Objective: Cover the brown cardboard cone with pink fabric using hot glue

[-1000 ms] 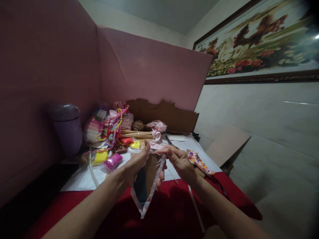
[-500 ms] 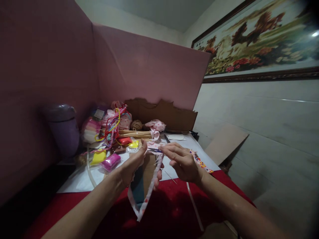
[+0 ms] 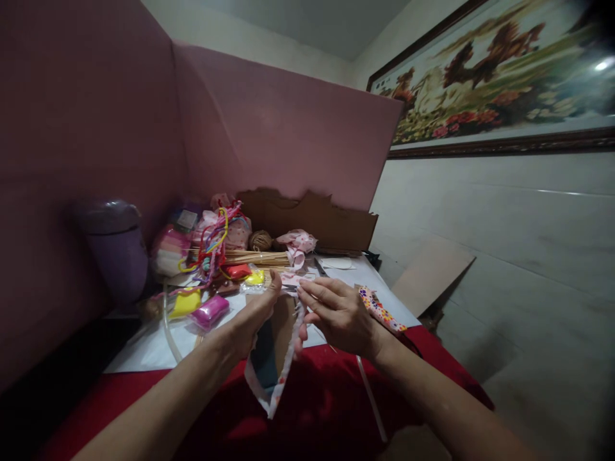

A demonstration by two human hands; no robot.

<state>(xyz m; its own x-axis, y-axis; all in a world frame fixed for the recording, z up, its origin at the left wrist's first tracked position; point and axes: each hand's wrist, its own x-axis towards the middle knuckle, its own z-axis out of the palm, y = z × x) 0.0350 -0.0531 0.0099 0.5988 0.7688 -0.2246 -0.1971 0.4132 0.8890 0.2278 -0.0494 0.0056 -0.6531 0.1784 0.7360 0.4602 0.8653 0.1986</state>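
Note:
My left hand (image 3: pixel 257 317) is wrapped around a cardboard piece (image 3: pixel 283 326) with pink-and-white fabric folded over its edges. Its thumb points up on the near side, and its fingertips show past the right edge. Part of the board's inner face looks dark blue. My right hand (image 3: pixel 339 310) is closed at the upper right edge, its fingertips pinching the fabric trim (image 3: pixel 289 365). A small dark pointed tool (image 3: pixel 289 288) shows by the right fingertips; I cannot tell its kind or whether it is held.
Clay packets in yellow (image 3: pixel 185 303) and magenta (image 3: pixel 210 312) lie left, near coloured pipe cleaners (image 3: pixel 223 234). Wooden sticks (image 3: pixel 257 258) and a twine ball (image 3: pixel 260 241) are behind. Flowered fabric (image 3: pixel 382 312) lies right; a purple lidded bin (image 3: pixel 118 256) stands far left.
My right hand has moved slightly left and closed in on the fabric edge, hiding more of the dark tool. The left hand keeps its hold on the cardboard piece.

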